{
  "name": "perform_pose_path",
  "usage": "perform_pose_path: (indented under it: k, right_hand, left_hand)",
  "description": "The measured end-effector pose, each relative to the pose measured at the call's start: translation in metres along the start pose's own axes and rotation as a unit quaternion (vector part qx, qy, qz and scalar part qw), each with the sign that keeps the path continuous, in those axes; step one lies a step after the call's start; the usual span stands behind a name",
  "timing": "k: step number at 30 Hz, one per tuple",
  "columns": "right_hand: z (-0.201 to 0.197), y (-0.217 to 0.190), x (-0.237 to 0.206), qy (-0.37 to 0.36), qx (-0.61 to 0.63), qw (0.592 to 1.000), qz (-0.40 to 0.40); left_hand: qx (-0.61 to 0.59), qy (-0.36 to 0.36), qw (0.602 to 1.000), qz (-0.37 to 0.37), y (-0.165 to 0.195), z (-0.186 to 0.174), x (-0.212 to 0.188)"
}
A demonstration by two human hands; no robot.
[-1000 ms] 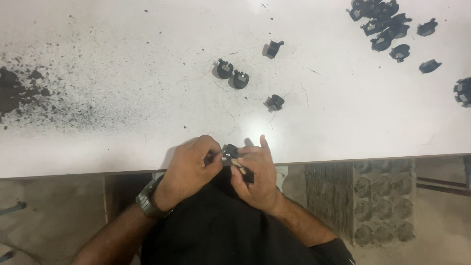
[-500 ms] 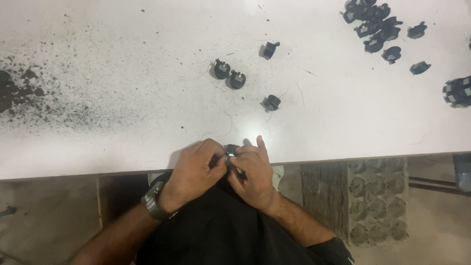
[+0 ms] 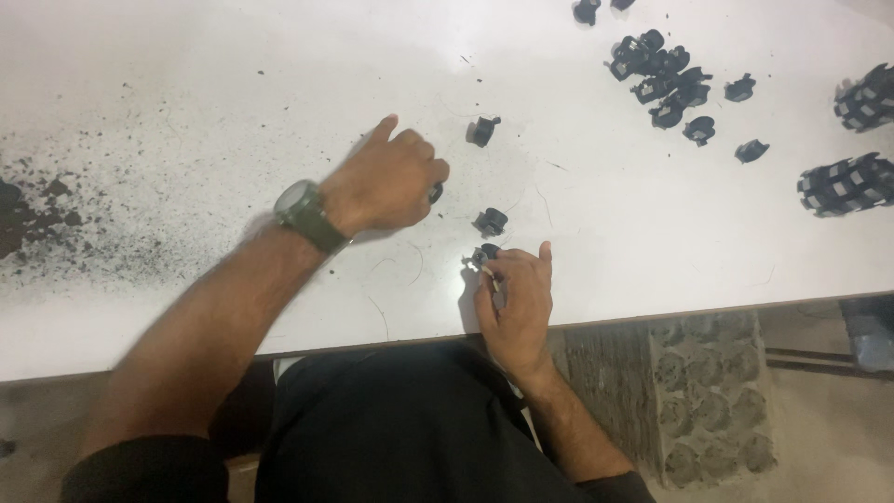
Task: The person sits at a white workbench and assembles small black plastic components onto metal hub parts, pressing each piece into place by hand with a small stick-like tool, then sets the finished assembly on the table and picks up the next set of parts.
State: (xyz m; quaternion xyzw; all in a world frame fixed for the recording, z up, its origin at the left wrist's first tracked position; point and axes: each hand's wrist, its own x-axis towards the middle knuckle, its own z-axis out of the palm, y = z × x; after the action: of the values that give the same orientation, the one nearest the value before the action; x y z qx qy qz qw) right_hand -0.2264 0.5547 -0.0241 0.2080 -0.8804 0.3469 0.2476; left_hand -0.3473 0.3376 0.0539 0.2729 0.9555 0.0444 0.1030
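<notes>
White bench (image 3: 652,233) fills most of the view, its near edge running just past the person's lap. Black grit and dust (image 3: 84,214) spread over the left part, thickest toward the left edge.

Left hand (image 3: 386,182), watch (image 3: 303,212) on the wrist, reaches out over the middle of the bench, fingers curled down over a small black part (image 3: 435,193) that shows only at the knuckles; whether it is gripped or merely covered cannot be told. Right hand (image 3: 517,298) rests at the near edge, fingers loosely closed round a thin pale tool (image 3: 492,278), its tip against a small black clip (image 3: 484,254) lying on the bench, touching the fingertips.

Two more loose clips lie near: one (image 3: 491,221) just beyond the right hand, one (image 3: 481,130) farther toward the far edge. A heap of the same black clips (image 3: 663,79) sits toward the far right corner, two ribbed black assemblies (image 3: 846,184) at the right edge.

Risks, judged: the clip by the right hand sits close to the near edge, so a slip of the tool could flick it off into the lap or onto the floor. The left forearm crosses near the grit, and a drag could smear it onto the parts.
</notes>
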Motion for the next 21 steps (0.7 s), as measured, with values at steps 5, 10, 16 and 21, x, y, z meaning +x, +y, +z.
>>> perform_pose_path:
  k: [5,10,16,21]
  right_hand:
    - [-0.003,0.003,-0.005,-0.013,0.005,0.999,-0.045]
    - [0.005,-0.015,-0.012,-0.095,0.013,0.993,-0.072]
    - [0.013,-0.028,-0.01,-0.153,-0.022,0.984,-0.087]
    - [0.008,-0.036,-0.009,-0.174,-0.034,0.98,-0.094]
  left_hand:
    - [-0.025,0.149,0.985,0.083,0.017,0.038,-0.06]
    - [-0.089,0.215,0.966,0.11,0.037,0.073,-0.112]
    - [-0.143,0.217,0.959,0.118,0.039,0.077,-0.133]
    - [-0.094,0.221,0.962,0.127,0.046,0.073,-0.14]
